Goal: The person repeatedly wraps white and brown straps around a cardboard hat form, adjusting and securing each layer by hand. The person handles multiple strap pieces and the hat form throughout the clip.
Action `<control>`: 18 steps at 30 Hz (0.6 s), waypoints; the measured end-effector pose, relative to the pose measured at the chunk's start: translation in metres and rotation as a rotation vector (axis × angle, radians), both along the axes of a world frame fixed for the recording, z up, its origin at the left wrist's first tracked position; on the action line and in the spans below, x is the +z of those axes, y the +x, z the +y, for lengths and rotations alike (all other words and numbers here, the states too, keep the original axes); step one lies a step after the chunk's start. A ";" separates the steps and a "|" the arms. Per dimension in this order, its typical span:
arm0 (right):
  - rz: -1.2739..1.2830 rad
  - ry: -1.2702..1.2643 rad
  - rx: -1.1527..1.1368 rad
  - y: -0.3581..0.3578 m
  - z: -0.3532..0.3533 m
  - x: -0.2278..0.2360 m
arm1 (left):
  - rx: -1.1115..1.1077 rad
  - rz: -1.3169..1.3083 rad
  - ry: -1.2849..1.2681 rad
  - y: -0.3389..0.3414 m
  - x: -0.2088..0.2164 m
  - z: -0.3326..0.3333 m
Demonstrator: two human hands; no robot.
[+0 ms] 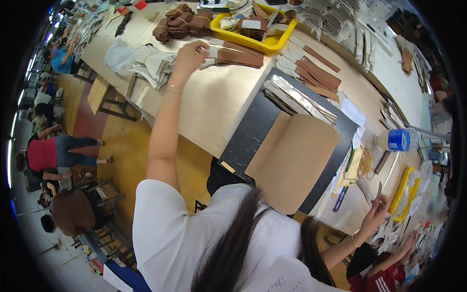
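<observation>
My left hand (193, 57) is stretched out to the far side of the table, fingers curled in beside the whitish ends of a pile of brown leather strips (239, 57). What lies between those fingertips I cannot make out. At the right, my right hand (375, 214) pinches a small pointed metal blade (380, 188), tip upward. In front of me a folded brown sheet (299, 160) rests on a black board (248, 131). Long pale metallic strips (301, 97) lie along the board's far side. Another group of brown strips (316, 75) is spread beyond it.
A yellow tray (272, 46) and tied brown bundles (182, 24) stand at the back. White pieces (154, 63) are stacked at the left. A blue-labelled bottle (396, 140), a purple-handled tool (340, 199) and another yellow tray (404, 194) are at the right. Other people work nearby.
</observation>
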State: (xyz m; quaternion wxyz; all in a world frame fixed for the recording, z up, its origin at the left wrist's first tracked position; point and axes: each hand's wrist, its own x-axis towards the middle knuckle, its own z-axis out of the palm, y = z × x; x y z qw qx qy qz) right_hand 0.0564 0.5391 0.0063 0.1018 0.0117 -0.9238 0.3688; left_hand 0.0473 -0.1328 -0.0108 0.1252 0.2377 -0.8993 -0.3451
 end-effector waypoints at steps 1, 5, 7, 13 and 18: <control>-0.002 -0.039 0.007 -0.001 -0.005 0.004 | -0.026 0.028 0.117 -0.002 0.013 0.002; -0.012 -0.209 0.012 -0.009 -0.045 0.025 | -0.251 0.175 0.457 0.003 0.088 0.045; 0.018 -0.276 0.003 -0.012 -0.052 0.030 | -0.383 0.251 0.568 0.006 0.113 0.078; 0.193 -0.452 0.033 -0.018 -0.091 0.059 | -0.769 0.527 1.011 0.027 0.158 0.184; 0.210 -0.587 0.011 -0.010 -0.088 0.078 | -0.562 -0.208 1.249 0.046 0.112 0.220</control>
